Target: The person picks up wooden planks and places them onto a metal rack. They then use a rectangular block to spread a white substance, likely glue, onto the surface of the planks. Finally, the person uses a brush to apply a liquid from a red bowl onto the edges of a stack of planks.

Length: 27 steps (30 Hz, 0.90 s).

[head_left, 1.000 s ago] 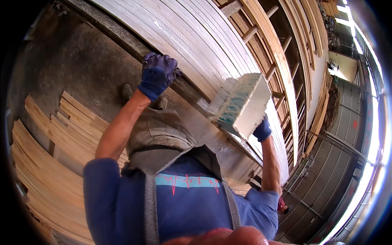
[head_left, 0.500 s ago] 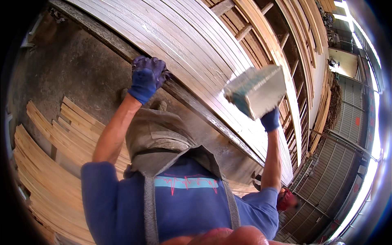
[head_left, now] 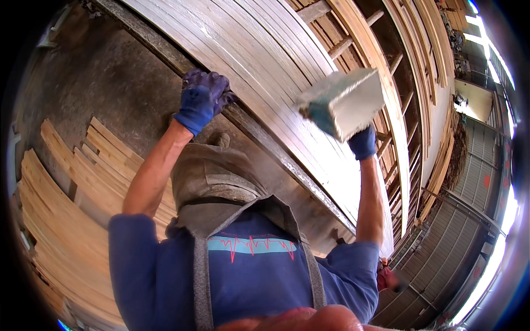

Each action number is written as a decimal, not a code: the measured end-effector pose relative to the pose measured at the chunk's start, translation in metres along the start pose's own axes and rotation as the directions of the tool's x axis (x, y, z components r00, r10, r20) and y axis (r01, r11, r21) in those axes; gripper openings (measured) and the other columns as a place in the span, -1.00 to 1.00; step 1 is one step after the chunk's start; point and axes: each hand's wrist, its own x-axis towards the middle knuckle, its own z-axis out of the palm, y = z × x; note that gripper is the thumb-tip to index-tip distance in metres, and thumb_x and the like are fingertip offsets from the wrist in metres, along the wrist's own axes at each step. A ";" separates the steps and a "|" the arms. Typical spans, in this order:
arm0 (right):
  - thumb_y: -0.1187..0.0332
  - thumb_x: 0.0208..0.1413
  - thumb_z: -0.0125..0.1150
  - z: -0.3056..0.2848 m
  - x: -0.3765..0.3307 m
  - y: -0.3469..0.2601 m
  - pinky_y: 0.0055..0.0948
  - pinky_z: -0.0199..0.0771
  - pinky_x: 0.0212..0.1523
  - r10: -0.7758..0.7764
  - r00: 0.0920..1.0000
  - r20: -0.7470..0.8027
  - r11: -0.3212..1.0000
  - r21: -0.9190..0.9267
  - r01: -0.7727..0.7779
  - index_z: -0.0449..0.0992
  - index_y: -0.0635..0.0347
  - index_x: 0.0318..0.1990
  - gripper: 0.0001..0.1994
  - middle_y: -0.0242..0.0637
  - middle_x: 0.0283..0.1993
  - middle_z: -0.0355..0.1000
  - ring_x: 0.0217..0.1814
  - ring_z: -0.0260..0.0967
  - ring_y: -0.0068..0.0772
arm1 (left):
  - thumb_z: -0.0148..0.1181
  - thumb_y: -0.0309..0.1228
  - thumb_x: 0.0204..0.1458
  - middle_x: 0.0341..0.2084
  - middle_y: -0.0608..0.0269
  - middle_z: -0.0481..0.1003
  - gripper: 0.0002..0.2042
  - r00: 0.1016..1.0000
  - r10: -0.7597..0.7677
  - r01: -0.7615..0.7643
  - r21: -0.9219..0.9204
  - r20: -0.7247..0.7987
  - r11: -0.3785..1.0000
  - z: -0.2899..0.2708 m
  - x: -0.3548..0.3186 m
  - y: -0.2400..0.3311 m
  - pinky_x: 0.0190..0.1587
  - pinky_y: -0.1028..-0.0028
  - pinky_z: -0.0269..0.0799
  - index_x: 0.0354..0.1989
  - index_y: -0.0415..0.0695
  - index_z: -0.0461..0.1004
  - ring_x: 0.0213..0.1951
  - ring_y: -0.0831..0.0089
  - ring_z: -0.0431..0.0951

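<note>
Two gloved hands raised | right hand (head_left: 362, 142) grips a pale block (head_left: 343, 102), now lifted higher and further right than a second ago, clear of the stacked boards (head_left: 265, 60) | left hand (head_left: 201, 99) stays clamped on the stack's lower edge; block seemingly between strokes.

Single head-worn fisheye view, looking steeply down over the wearer's own chest and apron (head_left: 221, 187). Forearms entering from 6 o'clock, reaching toward 12. Stacked pale boards (head_left: 259, 55) close by, sweeping from 11 to 4 o'clock, edges bent near the rim. Concrete floor (head_left: 99, 83) at 10 o'clock. No second view to share with.
</note>
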 end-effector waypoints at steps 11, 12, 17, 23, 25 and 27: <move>0.30 0.07 0.06 -0.005 0.001 0.012 -0.15 0.35 -0.05 0.059 0.967 0.249 0.961 -0.276 0.013 0.47 0.21 -0.13 -0.74 -0.12 -0.17 0.47 -0.04 0.37 -0.11 | 0.27 -0.18 -0.18 -0.46 0.22 0.40 -0.75 0.999 -0.023 0.024 -0.046 0.023 0.999 0.005 -0.002 -0.005 -0.13 0.15 0.23 -0.41 -0.02 0.41 -0.36 0.16 0.41; 0.30 0.13 -0.01 -0.008 -0.014 0.022 -0.17 0.32 0.06 0.113 0.948 0.296 0.977 -0.205 -0.052 0.42 0.24 -0.04 -0.70 -0.14 -0.06 0.45 0.07 0.33 -0.19 | 0.27 -0.16 -0.18 -0.47 0.24 0.40 -0.75 0.999 -0.017 0.019 -0.043 0.040 0.999 0.006 -0.003 -0.004 -0.11 0.15 0.23 -0.41 0.00 0.41 -0.37 0.18 0.41; 0.27 0.05 0.13 -0.026 -0.050 0.044 -0.29 0.43 -0.01 0.109 0.981 0.161 0.994 0.013 -0.112 0.51 0.11 -0.04 -0.68 -0.21 -0.06 0.51 0.03 0.43 -0.19 | 0.27 -0.16 -0.19 -0.50 0.28 0.40 -0.77 1.000 -0.005 0.005 0.023 -0.018 1.000 0.010 -0.004 -0.011 -0.11 0.16 0.25 -0.45 0.03 0.40 -0.39 0.22 0.42; 0.35 -0.08 0.25 0.012 -0.012 0.028 -0.27 0.46 -0.18 0.125 0.992 0.008 0.970 0.210 -0.124 0.51 0.25 -0.16 -0.71 -0.05 -0.22 0.52 -0.12 0.47 -0.05 | 0.27 -0.21 -0.19 -0.51 0.27 0.41 -0.80 1.000 -0.001 0.002 0.032 -0.030 0.999 0.011 0.004 0.003 -0.13 0.16 0.26 -0.48 0.03 0.39 -0.40 0.21 0.41; 0.38 -0.05 0.22 0.020 -0.040 0.057 -0.28 0.47 -0.20 0.323 0.946 0.024 0.813 0.505 -0.291 0.51 0.27 -0.18 -0.74 -0.08 -0.23 0.53 -0.15 0.49 -0.11 | 0.27 -0.22 -0.19 -0.52 0.26 0.40 -0.80 0.999 -0.042 0.042 0.001 -0.020 0.999 0.021 0.002 0.008 -0.14 0.14 0.26 -0.49 0.02 0.39 -0.40 0.20 0.41; 0.45 0.03 0.13 -0.029 -0.096 0.065 -0.31 0.48 -0.13 0.195 0.956 0.220 0.940 0.236 -0.246 0.49 0.28 -0.10 -0.74 -0.15 -0.13 0.53 -0.11 0.49 -0.26 | 0.27 -0.21 -0.20 -0.55 0.23 0.40 -0.79 0.997 -0.061 0.066 -0.149 0.039 0.987 0.043 -0.022 0.031 -0.18 0.11 0.27 -0.52 0.01 0.39 -0.38 0.19 0.42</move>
